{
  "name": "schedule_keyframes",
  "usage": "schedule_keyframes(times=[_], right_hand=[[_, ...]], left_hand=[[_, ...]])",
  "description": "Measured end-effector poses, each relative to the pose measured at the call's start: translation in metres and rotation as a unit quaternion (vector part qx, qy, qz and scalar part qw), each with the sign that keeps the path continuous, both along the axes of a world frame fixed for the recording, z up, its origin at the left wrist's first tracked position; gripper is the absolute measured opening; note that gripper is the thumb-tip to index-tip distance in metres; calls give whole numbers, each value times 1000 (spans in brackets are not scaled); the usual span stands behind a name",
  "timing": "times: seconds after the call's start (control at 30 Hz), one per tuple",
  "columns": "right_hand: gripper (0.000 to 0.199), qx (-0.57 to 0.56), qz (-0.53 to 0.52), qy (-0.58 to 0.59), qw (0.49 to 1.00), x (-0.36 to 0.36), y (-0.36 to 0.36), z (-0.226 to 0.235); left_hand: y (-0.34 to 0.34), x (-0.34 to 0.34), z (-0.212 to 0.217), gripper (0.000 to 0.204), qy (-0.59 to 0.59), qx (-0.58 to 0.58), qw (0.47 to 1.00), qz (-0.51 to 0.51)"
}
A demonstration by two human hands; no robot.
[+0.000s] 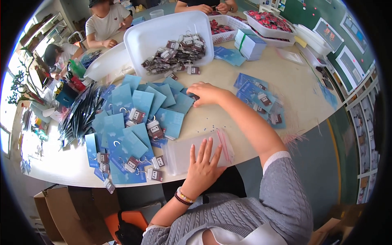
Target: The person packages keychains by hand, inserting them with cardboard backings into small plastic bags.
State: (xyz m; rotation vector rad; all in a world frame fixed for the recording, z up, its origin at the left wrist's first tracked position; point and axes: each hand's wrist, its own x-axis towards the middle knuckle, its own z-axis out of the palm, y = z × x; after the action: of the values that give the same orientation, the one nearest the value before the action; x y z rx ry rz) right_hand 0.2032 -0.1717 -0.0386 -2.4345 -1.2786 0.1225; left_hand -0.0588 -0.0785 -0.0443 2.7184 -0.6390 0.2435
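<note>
My left hand (205, 160) lies open, fingers spread, on a stack of clear zip bags (179, 149) at the table's near edge. My right hand (206, 94) reaches over the table, its thumb and fingers closed round a small brown keychain (195, 97), mostly hidden, beside the blue cards. A loose heap of blue cards (121, 100) spreads to the left of both hands. Several brown keychains with pale faces, such as one keychain (155, 130), lie on the cards. Beyond my right hand, a translucent tub (136, 38) leans with a pile of metal-ringed keychains (175, 53) in it.
At the right lie filled card packs (261, 99). Banded cards (250, 45) stand near baskets of red items (269, 20). Dark glossy packets (79, 112) pile up at the left. Co-workers (108, 24) sit across the table. A cardboard box (77, 212) stands below the near edge.
</note>
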Motion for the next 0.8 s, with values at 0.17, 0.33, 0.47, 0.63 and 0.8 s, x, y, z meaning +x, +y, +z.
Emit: schedule_keyframes(times=[0.17,0.33,0.47,0.63,0.8], right_hand=[[40,-75,-25,-15,997,-4,-9,6],[29,-43,-99,-2,994,-9,-40,11],[28,137,-206,266,932,7,-73,-10],[25,286,-175,318,886,1,-79,-21],[22,437,-121,480,751,-1,-99,-27]], left_hand=[[13,2,5,68,29,-67,997,-9],[11,28,9,70,155,-456,876,12],[1,96,9,65,334,-824,446,104],[-10,172,-15,61,299,-855,399,139],[-25,215,-8,42,336,-833,377,226]])
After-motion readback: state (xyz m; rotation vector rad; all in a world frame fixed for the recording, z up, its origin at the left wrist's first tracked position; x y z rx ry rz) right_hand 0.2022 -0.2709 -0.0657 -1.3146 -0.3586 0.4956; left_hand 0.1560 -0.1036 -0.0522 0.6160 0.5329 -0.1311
